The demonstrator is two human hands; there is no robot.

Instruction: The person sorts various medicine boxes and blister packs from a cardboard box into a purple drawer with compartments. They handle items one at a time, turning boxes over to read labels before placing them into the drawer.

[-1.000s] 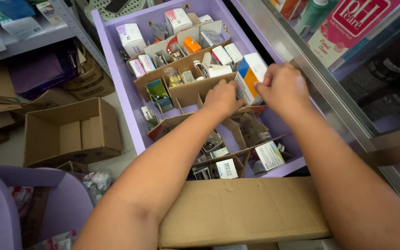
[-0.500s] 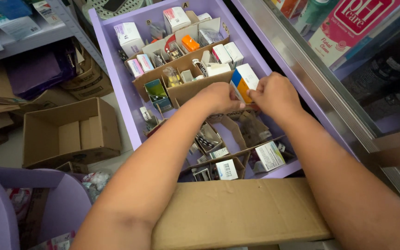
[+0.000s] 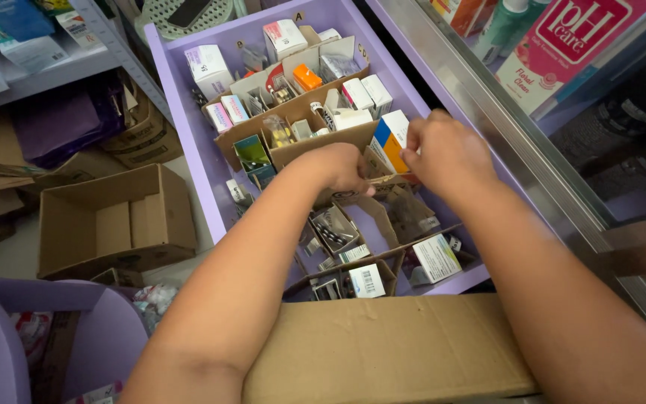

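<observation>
An open purple drawer (image 3: 177,112) is split by cardboard dividers (image 3: 293,112) into compartments holding several small medicine boxes and blister strips. A blue, orange and white box (image 3: 389,141) stands upright near the drawer's middle. My right hand (image 3: 448,155) is beside it, fingertips pinching its upper right edge. My left hand (image 3: 344,168) is just left of the box, its fingers curled down over a cardboard divider flap (image 3: 383,183). Both forearms reach in from the near side and hide part of the front compartments.
A brown cardboard box (image 3: 390,352) lies across the drawer's near end. An open empty carton (image 3: 114,224) sits on the floor at left, with a purple bin (image 3: 106,337) below it. A metal shelf rail (image 3: 502,127) runs along the right, with a pink package (image 3: 562,52) behind it.
Both hands moved slightly toward the drawer's middle and closer together. The blue and orange box, partly covered by my right hand before, now stands exposed between the hands.
</observation>
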